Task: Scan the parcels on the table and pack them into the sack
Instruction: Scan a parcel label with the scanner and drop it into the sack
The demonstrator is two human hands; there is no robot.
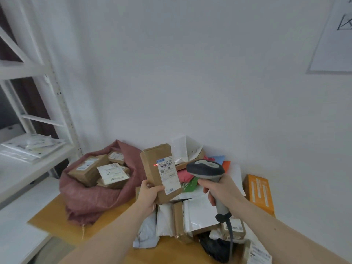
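Left hand (147, 193) grips a brown cardboard parcel (160, 172) upright above the wooden table (112, 216) — a red scan line crosses its white label (168, 175). Right hand (219, 187) clasps the grey handheld scanner (206, 169), aimed at it — the dusty-red woven sack (91, 199) sits left, filled with boxes.

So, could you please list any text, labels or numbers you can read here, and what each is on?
Held cardboard parcel, white shipping label: barcode and digits, too blurred to read.
Labels on parcels in the red sack: too small.
Orange box: white markings, unreadable.
Wall sheet: dark strokes, cut off.
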